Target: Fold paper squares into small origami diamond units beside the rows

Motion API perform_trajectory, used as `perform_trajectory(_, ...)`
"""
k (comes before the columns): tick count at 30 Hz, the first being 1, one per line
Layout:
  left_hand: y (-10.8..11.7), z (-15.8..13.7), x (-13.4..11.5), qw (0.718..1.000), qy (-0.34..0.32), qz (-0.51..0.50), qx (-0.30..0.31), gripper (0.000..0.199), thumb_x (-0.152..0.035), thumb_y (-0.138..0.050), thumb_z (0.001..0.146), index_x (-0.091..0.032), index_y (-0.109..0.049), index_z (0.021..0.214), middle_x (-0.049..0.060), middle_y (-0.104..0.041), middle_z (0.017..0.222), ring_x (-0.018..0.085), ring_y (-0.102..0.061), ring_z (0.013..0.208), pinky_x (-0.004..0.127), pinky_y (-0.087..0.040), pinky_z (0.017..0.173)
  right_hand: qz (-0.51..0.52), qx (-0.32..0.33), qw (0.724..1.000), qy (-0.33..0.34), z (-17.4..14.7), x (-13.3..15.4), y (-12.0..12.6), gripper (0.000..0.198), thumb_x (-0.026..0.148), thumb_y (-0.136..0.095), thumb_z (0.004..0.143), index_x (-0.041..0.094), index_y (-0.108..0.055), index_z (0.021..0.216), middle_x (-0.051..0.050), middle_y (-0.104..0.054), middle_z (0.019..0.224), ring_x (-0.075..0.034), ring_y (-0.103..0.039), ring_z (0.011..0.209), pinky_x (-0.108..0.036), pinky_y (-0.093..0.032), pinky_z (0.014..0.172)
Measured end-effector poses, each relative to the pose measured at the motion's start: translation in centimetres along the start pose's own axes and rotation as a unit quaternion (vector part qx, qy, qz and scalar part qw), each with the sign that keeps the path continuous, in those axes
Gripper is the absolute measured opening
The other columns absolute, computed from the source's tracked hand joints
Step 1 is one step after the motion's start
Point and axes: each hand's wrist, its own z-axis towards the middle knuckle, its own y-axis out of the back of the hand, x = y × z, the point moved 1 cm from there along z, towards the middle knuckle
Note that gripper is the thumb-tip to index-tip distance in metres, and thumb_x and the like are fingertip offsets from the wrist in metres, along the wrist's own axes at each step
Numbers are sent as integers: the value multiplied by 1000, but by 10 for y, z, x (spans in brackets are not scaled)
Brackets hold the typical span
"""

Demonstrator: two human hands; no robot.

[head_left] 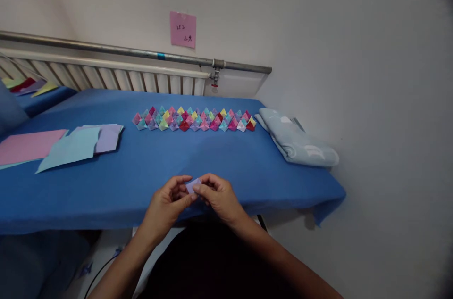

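Note:
Between my two hands, over the near edge of the blue-covered table (141,190), is a small folded piece of lavender paper (191,186). My right hand (220,195) pinches its right side between thumb and fingers. My left hand (169,200) grips its lower left edge, the thumb underneath and the fingers curled behind. Part of the paper is hidden by my fingers. Beyond my hands, several small folded paper pieces (194,123) in pink, purple, yellow, red and light blue stand in neat rows.
At the left lie sheets of pink paper (31,145), light blue paper (72,145) and lavender paper (108,137). A folded pale blue blanket (300,141) rests at the right end. Behind the table are a radiator (141,79), a metal pipe (116,50) and a pink note (183,29) on the wall.

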Motion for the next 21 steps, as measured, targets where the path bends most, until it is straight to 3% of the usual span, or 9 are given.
perform_trajectory(4, 0, -3, -3, 1000, 4, -3, 3, 37, -32, -71, 64, -19, -60, 97, 0, -64, 76, 15, -62, 73, 31, -49, 72, 16, -1, 1000, -12, -1, -1, -1, 15, 34, -64, 69, 19, -61, 70, 5, -52, 59, -8, -44, 53, -21, -35, 52)
perform_trajectory(7, -1, -6, -7, 999, 10, 41, 35, 20, -37, -66, 70, -20, -62, 79, -1, -63, 69, 13, -58, 66, 28, -46, 66, 16, -12, 1000, -16, -2, 0, -1, 16, 34, -64, 70, 19, -60, 70, 5, -52, 58, -9, -44, 53, -21, -35, 52)
perform_trajectory(10, 0, -9, -10, 992, 23, 101, 67, 25, -40, -58, 77, -20, -59, 64, -3, -59, 61, 12, -52, 60, 25, -41, 61, -12, 0, 1000, -4, -3, 2, 0, 16, 35, -61, 73, 19, -60, 70, 5, -51, 59, -9, -44, 55, -22, -35, 53)
perform_trajectory(15, 4, -10, -7, 988, 30, 118, 94, 28, -41, -56, 80, -20, -56, 62, -3, -58, 59, 12, -49, 61, 25, -36, 62, -52, 12, 998, 32, -5, 5, 1, 18, 35, -56, 77, 19, -58, 67, 4, -50, 61, -10, -44, 57, -22, -36, 55)
perform_trajectory(21, 4, -12, -4, 989, 44, 83, 110, 30, -43, -57, 79, -19, -53, 61, -3, -55, 57, 13, -49, 60, 26, -38, 64, 28, 3, 999, -25, -4, -6, -2, 23, 39, -60, 73, 18, -54, 65, 5, -47, 56, -8, -40, 51, -21, -32, 50)
